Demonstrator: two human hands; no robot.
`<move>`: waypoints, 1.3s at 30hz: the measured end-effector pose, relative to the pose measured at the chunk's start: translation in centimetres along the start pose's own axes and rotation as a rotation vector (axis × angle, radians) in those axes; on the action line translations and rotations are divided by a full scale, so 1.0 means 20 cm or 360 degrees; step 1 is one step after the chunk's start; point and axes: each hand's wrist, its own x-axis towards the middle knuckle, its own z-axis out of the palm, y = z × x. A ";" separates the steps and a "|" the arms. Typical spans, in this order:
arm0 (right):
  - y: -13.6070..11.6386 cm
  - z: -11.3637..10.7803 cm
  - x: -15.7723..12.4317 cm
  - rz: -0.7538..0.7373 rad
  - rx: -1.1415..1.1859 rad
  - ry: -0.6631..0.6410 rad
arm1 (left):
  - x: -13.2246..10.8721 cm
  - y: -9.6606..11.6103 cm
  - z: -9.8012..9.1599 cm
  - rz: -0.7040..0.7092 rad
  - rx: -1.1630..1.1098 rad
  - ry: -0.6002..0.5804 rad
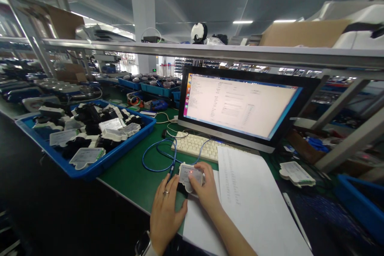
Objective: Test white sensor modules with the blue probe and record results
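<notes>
A small white device with a red light lies on the green bench, with a blue cable plugged into its left side. My right hand is closed around the device's right edge. My left hand, wearing a ring, rests at the device's left side with its fingertips on the cable's plug; the fingers lie nearly flat. A watch shows at my left wrist.
A monitor and a white keyboard stand behind the device. White paper sheets lie to the right, with a pen and another white device. A blue tray of several similar devices stands at left.
</notes>
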 end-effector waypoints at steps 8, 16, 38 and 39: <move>0.00 0.00 0.00 -0.0018 0.0022 0.0002 | 0.00 0.00 0.01 0.0006 -0.0006 0.0007; 0.01 0.00 0.00 -0.0018 0.0014 -0.0012 | -0.01 0.00 0.01 -0.0001 -0.0006 0.0019; 0.05 0.02 -0.01 -0.0033 -0.0007 0.0040 | 0.00 -0.03 0.04 0.0142 0.0188 0.0236; 0.05 0.02 -0.01 -0.0037 -0.0011 0.0041 | 0.01 -0.03 0.04 0.0141 0.0190 0.0234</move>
